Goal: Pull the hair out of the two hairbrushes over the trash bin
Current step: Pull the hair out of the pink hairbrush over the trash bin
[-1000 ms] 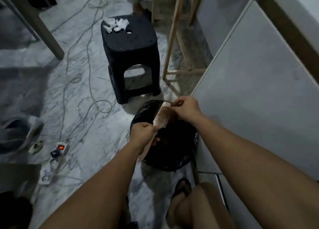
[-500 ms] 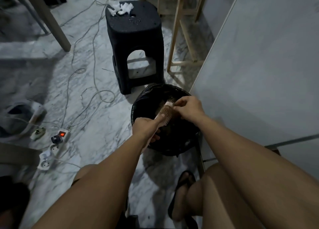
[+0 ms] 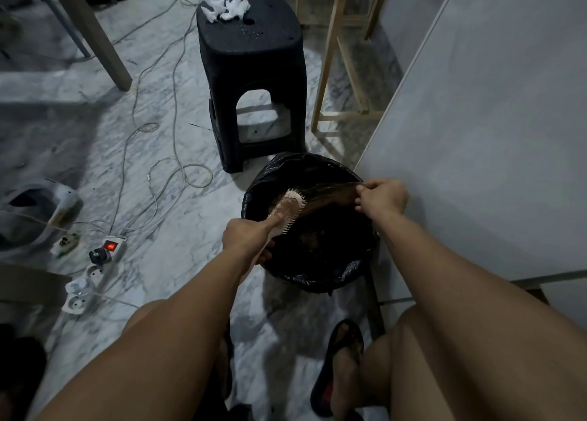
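My left hand (image 3: 246, 238) grips the handle of a pink hairbrush (image 3: 287, 209) and holds it over the trash bin (image 3: 317, 281), which is lined with a black bag. My right hand (image 3: 381, 196) pinches a tuft of brown hair (image 3: 330, 195) that stretches from the brush's bristles to my fingers, above the bin's far right side. Only one hairbrush is in view. More hair lies dimly inside the bin.
A black plastic stool (image 3: 254, 84) with white tissues (image 3: 227, 6) on top stands just behind the bin. A white cabinet panel (image 3: 476, 135) is on the right. Cables and a power strip (image 3: 101, 255) lie on the marble floor at left. My sandalled foot (image 3: 343, 366) is near the bin.
My right hand has moved right, away from the brush, drawing the hair out into a long strand. The left hand still holds the brush over the bin.
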Tool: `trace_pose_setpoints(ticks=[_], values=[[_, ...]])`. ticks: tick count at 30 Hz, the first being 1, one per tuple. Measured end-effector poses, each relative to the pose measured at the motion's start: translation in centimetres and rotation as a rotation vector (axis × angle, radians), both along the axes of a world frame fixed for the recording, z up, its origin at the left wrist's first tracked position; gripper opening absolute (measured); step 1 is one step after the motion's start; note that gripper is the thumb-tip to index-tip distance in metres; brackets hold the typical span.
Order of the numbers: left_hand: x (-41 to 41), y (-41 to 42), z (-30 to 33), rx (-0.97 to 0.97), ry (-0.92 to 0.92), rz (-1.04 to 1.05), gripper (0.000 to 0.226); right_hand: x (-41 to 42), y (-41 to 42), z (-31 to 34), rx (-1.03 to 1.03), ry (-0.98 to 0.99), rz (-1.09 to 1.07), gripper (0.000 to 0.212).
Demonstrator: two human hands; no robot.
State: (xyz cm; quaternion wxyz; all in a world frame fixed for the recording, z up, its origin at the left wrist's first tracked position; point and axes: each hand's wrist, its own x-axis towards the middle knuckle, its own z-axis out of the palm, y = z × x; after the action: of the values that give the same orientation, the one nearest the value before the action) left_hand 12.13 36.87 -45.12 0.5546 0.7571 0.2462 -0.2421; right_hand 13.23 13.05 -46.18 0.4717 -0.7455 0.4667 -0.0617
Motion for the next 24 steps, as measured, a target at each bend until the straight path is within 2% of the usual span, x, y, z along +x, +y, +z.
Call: trace_pose_setpoints(ticks=[4, 7, 10, 13, 16, 18, 21, 23, 24], values=[[0.6, 0.2, -0.8, -0.013, 0.016, 0.043, 0.053, -0.5, -2.7, -2.8, -0.009, -0.002, -0.19, 0.021], [0.8, 0.2, -1.0, -0.012, 0.014, 0.075, 0.054, -1.3, -2.6, -2.6, -0.003, -0.027, -0.27, 0.017], [0.9, 0.0, -0.9, -0.037, 0.02, 0.103, 0.052, -1.2, -0.6, -1.8, -0.046, -0.002, -0.151, 0.019], [0.8, -0.4, -0.8, -0.051, 0.024, 0.089, 0.05, -2.0, 1.1, -0.8, -0.21, 0.183, 0.154, 0.013], [0.7, -1.0, -0.7, -0.044, 0.014, 0.052, 0.049, -2.8, 2.3, 0.2, -0.254, 0.327, 0.372, 0.032], [0.6, -1.4, -0.5, -0.021, -0.007, 0.01, 0.048, -2.4, 3.0, 0.6, -0.184, 0.257, 0.511, 0.055], [0.6, -2.0, -0.2, -0.001, -0.033, -0.043, 0.049, -1.7, 4.4, 0.8, 0.085, 0.139, 0.698, 0.087], [0.6, -2.2, -0.1, 0.006, -0.043, -0.061, 0.05, -1.5, 4.9, 0.2, 0.201, 0.115, 0.707, 0.093], [0.6, -2.3, 0.0, 0.01, -0.048, -0.065, 0.05, -1.5, 5.0, -0.1, 0.194, 0.121, 0.688, 0.088]])
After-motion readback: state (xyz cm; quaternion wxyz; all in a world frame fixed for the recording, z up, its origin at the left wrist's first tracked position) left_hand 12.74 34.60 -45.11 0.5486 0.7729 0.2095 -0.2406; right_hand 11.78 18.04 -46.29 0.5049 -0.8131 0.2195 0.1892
